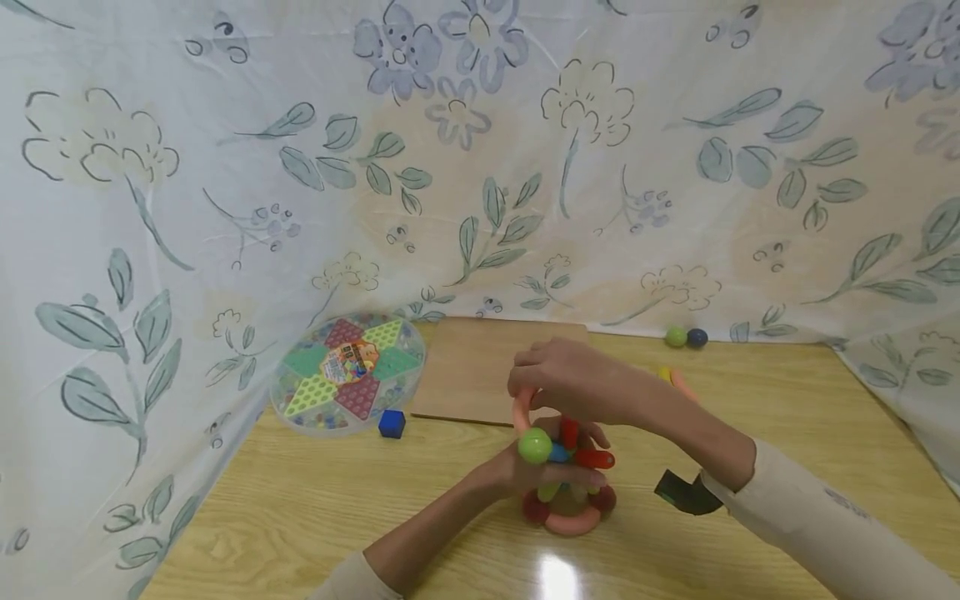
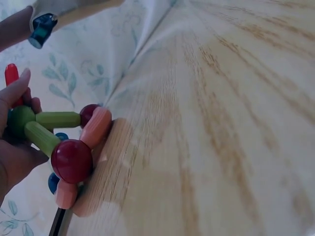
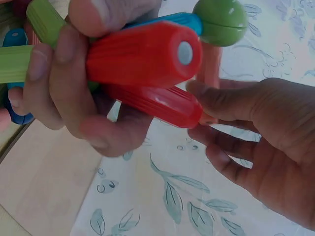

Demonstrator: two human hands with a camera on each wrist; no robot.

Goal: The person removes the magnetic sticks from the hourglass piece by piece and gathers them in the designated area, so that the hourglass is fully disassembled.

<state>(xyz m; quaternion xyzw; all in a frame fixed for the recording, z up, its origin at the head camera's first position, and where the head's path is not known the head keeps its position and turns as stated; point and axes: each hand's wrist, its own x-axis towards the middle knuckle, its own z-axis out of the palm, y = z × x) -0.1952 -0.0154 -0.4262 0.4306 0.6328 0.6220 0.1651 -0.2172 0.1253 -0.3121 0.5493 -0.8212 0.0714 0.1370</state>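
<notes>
In the head view a toy structure of magnetic-looking sticks and balls stands at the front of the table. My left hand (image 1: 522,468) grips its middle, fingers around the sticks by a green ball (image 2: 20,121). Two red sticks (image 3: 142,54) stick out past those fingers. Its base has dark red balls (image 2: 72,161) and curved orange sticks (image 1: 573,525). Above, my right hand (image 1: 558,379) pinches an upright curved orange stick (image 1: 521,414), which meets a light green ball (image 1: 535,446) at the end of a blue stick (image 3: 184,22). The right fingertips partly hide the orange stick.
A round clear case with a star game board (image 1: 352,367) lies back left, a blue cube (image 1: 392,423) near it. Behind my hands is a flat wooden board (image 1: 465,367). Green (image 1: 676,337) and dark blue balls (image 1: 697,338) sit back right; yellow and orange sticks (image 1: 684,385) lie beyond my right forearm.
</notes>
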